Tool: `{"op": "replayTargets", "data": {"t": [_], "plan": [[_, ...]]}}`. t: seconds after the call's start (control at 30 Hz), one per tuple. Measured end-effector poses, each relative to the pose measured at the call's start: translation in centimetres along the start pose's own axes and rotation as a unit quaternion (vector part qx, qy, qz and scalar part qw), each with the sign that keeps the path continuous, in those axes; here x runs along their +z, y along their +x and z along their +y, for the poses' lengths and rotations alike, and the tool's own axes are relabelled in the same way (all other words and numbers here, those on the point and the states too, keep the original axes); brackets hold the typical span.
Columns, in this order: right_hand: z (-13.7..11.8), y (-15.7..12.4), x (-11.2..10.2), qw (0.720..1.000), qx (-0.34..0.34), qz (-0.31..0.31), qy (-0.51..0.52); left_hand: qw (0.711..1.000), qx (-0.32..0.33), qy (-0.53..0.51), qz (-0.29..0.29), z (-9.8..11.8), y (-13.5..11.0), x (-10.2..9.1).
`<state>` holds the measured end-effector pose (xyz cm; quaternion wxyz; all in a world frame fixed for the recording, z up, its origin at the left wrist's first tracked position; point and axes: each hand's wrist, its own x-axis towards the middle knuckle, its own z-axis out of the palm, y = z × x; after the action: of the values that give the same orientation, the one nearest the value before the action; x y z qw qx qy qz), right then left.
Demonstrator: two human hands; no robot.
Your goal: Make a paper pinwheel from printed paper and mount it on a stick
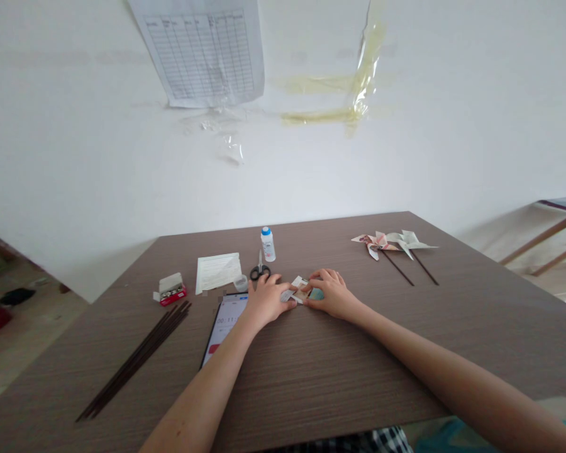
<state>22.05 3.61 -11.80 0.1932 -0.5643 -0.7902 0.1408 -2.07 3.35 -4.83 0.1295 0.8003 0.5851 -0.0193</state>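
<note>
My left hand (268, 301) and my right hand (332, 294) meet at the middle of the wooden-look table (311, 384). Between their fingertips, both hands pinch a small folded paper square (302, 290) with a printed pattern, pressing it against the tabletop. Just beyond my left hand lie black-handled scissors (260, 268) and a white glue bottle with a blue cap (268, 244). A smartphone showing a timer (225, 326) sits under my left wrist. Two paper pinwheels on dark sticks (393, 244) lie well to the right of my right hand.
A bundle of dark sticks (136, 358) lies at the left, near a small red-and-white box (171, 289). A stack of white paper (218, 272) and a small clear cup (240, 282) stand behind the phone. The table's far edge meets a white wall.
</note>
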Motion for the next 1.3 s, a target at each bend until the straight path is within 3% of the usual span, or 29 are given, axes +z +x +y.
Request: {"op": "replayTargets", "data": {"t": [1.3], "plan": [[-0.1,0.1,-0.4,0.999,0.020,-0.032,0.019,0.992,0.048,0.029,-0.116,-3.1,0.3,-0.8]]}}
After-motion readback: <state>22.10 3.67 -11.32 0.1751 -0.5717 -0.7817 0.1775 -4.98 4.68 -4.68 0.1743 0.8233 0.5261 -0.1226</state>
